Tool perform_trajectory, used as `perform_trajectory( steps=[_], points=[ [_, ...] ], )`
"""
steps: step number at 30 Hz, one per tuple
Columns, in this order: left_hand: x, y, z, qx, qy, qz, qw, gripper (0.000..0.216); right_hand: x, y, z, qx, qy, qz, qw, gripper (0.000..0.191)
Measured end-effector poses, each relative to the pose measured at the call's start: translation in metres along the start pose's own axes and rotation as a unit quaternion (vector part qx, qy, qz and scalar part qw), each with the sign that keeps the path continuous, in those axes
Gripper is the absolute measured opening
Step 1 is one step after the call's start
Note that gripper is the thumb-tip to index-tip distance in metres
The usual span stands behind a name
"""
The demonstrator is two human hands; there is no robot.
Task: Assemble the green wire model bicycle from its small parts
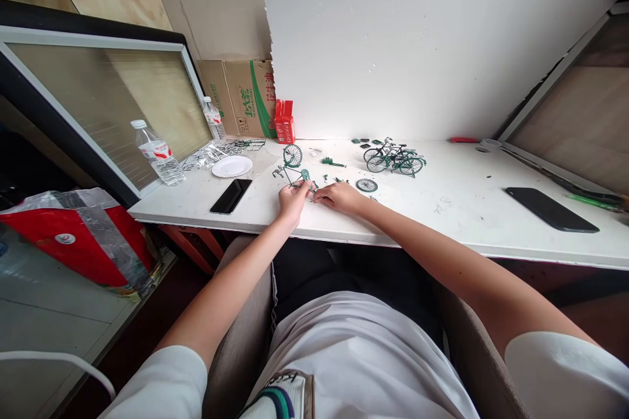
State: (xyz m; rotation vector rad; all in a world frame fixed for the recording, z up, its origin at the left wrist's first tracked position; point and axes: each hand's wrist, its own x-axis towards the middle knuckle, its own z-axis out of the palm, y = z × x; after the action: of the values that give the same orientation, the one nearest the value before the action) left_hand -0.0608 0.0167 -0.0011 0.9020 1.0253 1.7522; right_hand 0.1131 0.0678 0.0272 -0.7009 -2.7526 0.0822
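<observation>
A green model bicycle (289,169) with one wheel fitted lies tipped over near the front of the white table. My left hand (293,200) is closed around its frame by the chainring. Close beside it, my right hand (339,197) has its fingers bent together at the rear end of the frame; whatever they pinch is too small to make out. A loose green wheel (367,185) rests to the right of my right hand. Small green parts (339,180) are scattered just beyond my hands, with a larger green piece (333,162) behind them.
Assembled model bicycles (396,158) stand further back right. On the left are a phone (231,196), a white plate (232,166), parts frames (246,145) and water bottles (160,156). A red box (284,123) and a carton (246,95) stand behind. A black phone (550,208) lies far right.
</observation>
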Motion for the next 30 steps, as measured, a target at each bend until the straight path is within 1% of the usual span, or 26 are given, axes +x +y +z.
perform_trajectory(
  steps=[3, 5, 8, 11, 13, 14, 16, 21, 30],
  points=[
    [0.001, -0.002, 0.000, -0.005, -0.004, 0.002, 1.000, 0.035, -0.004, -0.001, 0.002, -0.023, 0.000, 0.033, 0.999, 0.021],
    [0.002, -0.002, 0.000, -0.007, -0.005, 0.002, 1.000, 0.035, -0.008, -0.001, 0.003, -0.013, 0.030, 0.071, 0.997, 0.021],
    [0.000, -0.001, 0.002, 0.008, -0.015, -0.004, 1.000, 0.035, -0.016, 0.001, 0.002, 0.068, 0.121, 0.129, 0.982, 0.025],
    [-0.005, 0.001, 0.004, 0.049, -0.056, -0.022, 0.997, 0.035, -0.025, 0.000, 0.002, 0.156, 0.222, 0.168, 0.948, 0.039],
    [-0.008, 0.002, 0.005, 0.076, -0.085, -0.034, 0.993, 0.034, -0.031, -0.003, 0.003, 0.171, 0.266, 0.178, 0.932, 0.043],
    [-0.010, 0.003, 0.005, 0.086, -0.095, -0.036, 0.991, 0.034, -0.034, -0.004, 0.004, 0.161, 0.275, 0.181, 0.931, 0.042],
    [-0.013, 0.003, 0.006, 0.100, -0.112, -0.033, 0.988, 0.035, -0.039, -0.007, 0.006, 0.121, 0.270, 0.183, 0.938, 0.038],
    [-0.017, 0.007, 0.007, 0.108, -0.146, -0.022, 0.983, 0.039, -0.044, -0.010, 0.008, 0.033, 0.217, 0.166, 0.961, 0.025],
    [-0.020, 0.005, 0.007, 0.107, -0.156, -0.006, 0.982, 0.038, -0.044, -0.012, 0.008, -0.028, 0.197, 0.152, 0.968, 0.029]
  ],
)
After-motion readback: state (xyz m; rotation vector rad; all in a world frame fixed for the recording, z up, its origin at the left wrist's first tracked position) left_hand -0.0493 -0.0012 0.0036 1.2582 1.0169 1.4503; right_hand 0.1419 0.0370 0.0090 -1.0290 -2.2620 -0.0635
